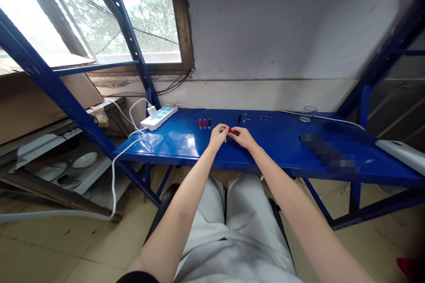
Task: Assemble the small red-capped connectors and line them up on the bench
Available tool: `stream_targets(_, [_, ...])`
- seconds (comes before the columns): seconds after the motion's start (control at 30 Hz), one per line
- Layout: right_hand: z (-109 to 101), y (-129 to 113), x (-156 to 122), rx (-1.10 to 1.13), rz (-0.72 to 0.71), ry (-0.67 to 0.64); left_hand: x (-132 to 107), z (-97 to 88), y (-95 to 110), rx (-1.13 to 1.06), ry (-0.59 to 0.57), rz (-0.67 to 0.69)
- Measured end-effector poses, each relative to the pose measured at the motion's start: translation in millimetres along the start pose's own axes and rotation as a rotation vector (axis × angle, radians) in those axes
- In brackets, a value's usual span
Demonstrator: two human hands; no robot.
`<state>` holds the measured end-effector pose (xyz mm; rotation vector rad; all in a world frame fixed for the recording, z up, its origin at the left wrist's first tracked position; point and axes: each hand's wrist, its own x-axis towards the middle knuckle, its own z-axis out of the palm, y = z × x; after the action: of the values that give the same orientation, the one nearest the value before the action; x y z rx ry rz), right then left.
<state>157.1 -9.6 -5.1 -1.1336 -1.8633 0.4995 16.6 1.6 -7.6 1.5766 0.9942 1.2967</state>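
Note:
My left hand (218, 136) and my right hand (243, 137) meet over the front part of the blue table, fingers closed in a pinch. Between their fingertips shows a small red piece (229, 130), mostly covered, so its full shape is hidden. Just beyond and left of my left hand, two small red cylinders with pale ends (202, 124) and a black one (209, 124) stand in a row. Behind my right hand are a small black piece (239, 118) and a few clear or metallic bits (245, 119). Several tiny metal parts (265, 118) form a line farther right.
On the blue table (279, 146), a white power strip (159, 117) with a plugged-in adapter sits at left, its cable hanging over the side. A drinking glass (307, 115) stands back right, near a blurred dark object (328, 154) and a white device (403, 157). Blue posts frame both sides.

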Motion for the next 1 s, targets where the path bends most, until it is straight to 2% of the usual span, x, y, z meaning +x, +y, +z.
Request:
stream_targets(0.4, [0.9,-2.8,-0.5,0.033,-0.018,-0.023,-0.8,-0.2,2.7,-0.050,0.000,-0.024])
stream_targets(0.57, [0.5,1.3,1.5,-0.005,-0.029,-0.004,-2.8,-0.3,3.9,-0.007,0.064,0.008])
stream_targets(0.7, [-14.6,20.9,8.2,-0.121,0.097,0.188,-4.1,-1.6,3.2,0.049,0.131,0.036])
stream_targets(0.8, [-34.2,40.1,14.6,-0.237,0.233,0.288,-3.8,-2.0,1.0,0.108,0.118,0.037])
stream_targets(0.9, [-50.1,53.8,20.0,-0.281,0.336,0.270,-3.1,-2.0,-0.4,0.151,0.099,0.039])
stream_targets(1.0, [-54.9,59.3,25.1,-0.261,0.369,0.197,-3.4,-2.0,0.5,0.167,0.097,0.046])
